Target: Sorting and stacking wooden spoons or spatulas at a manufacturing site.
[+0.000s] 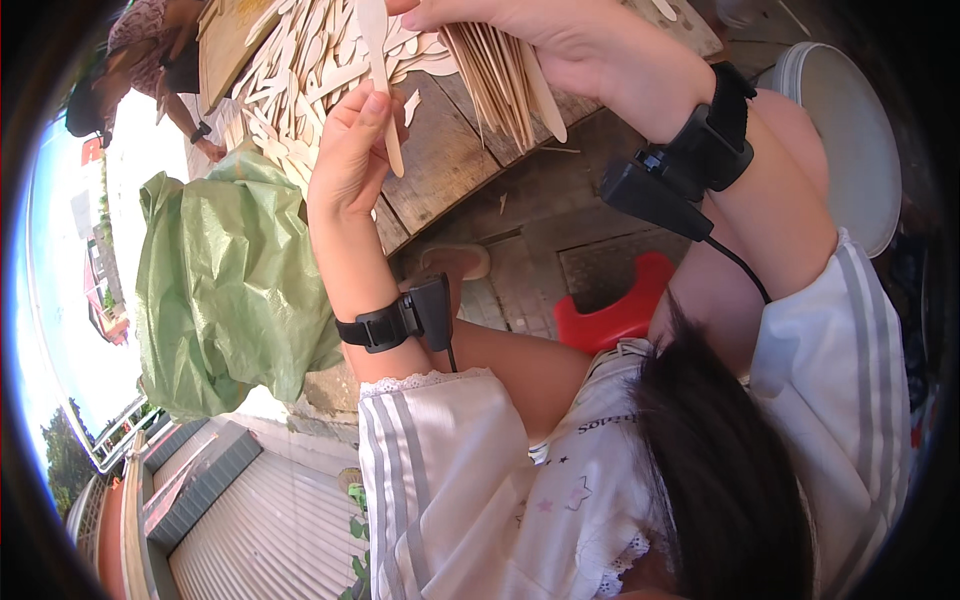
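Green sack [225,290]: a crumpled thin green bag is seen at the left, beside the table edge.
Co-worker: another person's arm [185,120] is seen at the upper left, by the far end of the table.
Wooden table [440,160]: weathered planks are strewn with a heap of loose wooden spoons [300,70].
Left hand [350,150]: the fingers are curled and pinched around a single wooden spoon [380,75], held by its lower handle, bowl end up, above the table.
Right hand [520,35]: the fingers are closed around a bundle of flat wooden sticks [500,85], fanned downward over the table.
Handling: the spoon is judged light, thin, stiff and dry, liable to snap if bent; it is best taken at mid-handle with a light pinch.
Red stool [610,315]: partly seen on the paved floor, between the arms.
White round lid [850,150]: seen at the right.
Hidden: the right hand's fingertips are cut off by the top edge; whether the bundled pieces are spoons cannot be told.
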`<state>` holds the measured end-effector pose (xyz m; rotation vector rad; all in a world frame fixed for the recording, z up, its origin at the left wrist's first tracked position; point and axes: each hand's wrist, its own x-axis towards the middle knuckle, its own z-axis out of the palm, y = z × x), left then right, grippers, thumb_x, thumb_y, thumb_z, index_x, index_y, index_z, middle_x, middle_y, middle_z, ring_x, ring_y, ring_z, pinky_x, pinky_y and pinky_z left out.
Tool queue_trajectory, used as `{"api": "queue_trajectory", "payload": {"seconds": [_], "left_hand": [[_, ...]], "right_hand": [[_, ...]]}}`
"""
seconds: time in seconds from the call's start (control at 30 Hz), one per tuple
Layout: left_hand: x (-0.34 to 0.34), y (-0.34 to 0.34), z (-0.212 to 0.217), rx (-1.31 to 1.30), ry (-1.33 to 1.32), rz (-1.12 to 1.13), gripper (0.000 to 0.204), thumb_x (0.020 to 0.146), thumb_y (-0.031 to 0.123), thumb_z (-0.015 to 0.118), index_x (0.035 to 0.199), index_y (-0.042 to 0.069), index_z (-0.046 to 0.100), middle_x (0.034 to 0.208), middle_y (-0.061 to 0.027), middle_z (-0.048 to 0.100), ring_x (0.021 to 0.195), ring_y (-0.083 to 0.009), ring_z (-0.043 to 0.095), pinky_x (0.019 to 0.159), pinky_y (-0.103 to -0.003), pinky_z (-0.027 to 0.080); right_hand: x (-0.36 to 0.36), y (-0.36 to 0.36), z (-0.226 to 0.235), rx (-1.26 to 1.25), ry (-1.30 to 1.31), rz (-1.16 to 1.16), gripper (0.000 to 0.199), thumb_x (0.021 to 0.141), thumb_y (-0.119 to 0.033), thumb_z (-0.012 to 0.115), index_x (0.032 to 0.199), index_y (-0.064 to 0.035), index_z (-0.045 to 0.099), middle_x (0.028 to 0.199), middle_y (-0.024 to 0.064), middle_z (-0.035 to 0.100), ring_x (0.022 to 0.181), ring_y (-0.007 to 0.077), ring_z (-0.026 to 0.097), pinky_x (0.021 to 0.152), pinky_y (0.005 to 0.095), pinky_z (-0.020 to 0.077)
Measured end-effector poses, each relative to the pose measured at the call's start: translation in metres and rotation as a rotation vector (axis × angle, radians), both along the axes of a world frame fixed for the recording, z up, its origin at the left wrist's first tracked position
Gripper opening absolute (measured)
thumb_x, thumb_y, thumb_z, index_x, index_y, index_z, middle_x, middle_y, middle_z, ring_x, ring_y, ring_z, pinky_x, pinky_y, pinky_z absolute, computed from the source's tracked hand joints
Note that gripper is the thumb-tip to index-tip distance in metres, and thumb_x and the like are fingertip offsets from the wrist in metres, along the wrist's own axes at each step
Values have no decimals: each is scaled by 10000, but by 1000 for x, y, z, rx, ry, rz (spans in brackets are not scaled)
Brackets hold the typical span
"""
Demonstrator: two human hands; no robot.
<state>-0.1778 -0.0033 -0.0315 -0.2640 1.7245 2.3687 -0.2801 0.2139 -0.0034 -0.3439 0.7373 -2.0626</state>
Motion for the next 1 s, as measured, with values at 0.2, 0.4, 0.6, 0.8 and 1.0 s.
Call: {"api": "queue_trajectory", "payload": {"seconds": [0.2, 0.4, 0.6, 0.8, 1.0], "left_hand": [[-6, 28, 12, -92, -96, 123, 317, 860, 305, 707, 1020, 47, 612, 851, 24, 616, 710, -68, 530, 676, -203, 432], [3, 16, 7, -1052, -78, 272, 358, 855, 290, 676, 1104, 47, 591, 896, -44, 612, 770, -129, 561, 719, -243, 439], [11, 1, -31, -1986, 45, 303, 308, 846, 287, 647, 1077, 85, 628, 1073, -123, 632, 1061, -324, 525, 940, -524, 315], [-1, 2, -32, -1978, -29, 201, 240, 823, 299, 674, 911, 77, 677, 862, -67, 678, 942, -303, 539, 905, -516, 282], [0, 4, 10, -1282, -284, 267, 243, 851, 303, 694, 870, 62, 711, 722, -16, 675, 620, -85, 565, 651, -282, 421]], "right_hand": [[20, -31, -14, 111, 106, 13, 266, 804, -174, 750, 992, -10, 657, 879, 78, 680, 754, 136, 655, 648, 282, 558], [18, -23, -8, 162, 160, -27, 207, 899, -63, 603, 1088, 21, 604, 943, 77, 665, 825, 147, 637, 708, 268, 537], [7, -15, -3, 139, -228, -48, 202, 899, -83, 615, 1084, -4, 601, 928, 63, 653, 779, 152, 629, 685, 290, 553], [3, -16, -22, 153, -167, -43, 152, 890, -82, 625, 1030, -28, 608, 845, 49, 633, 721, 150, 618, 635, 278, 547], [-3, -14, -28, 158, -101, -61, 136, 884, -73, 623, 1010, -23, 616, 852, 45, 631, 738, 129, 604, 632, 264, 528]]}}
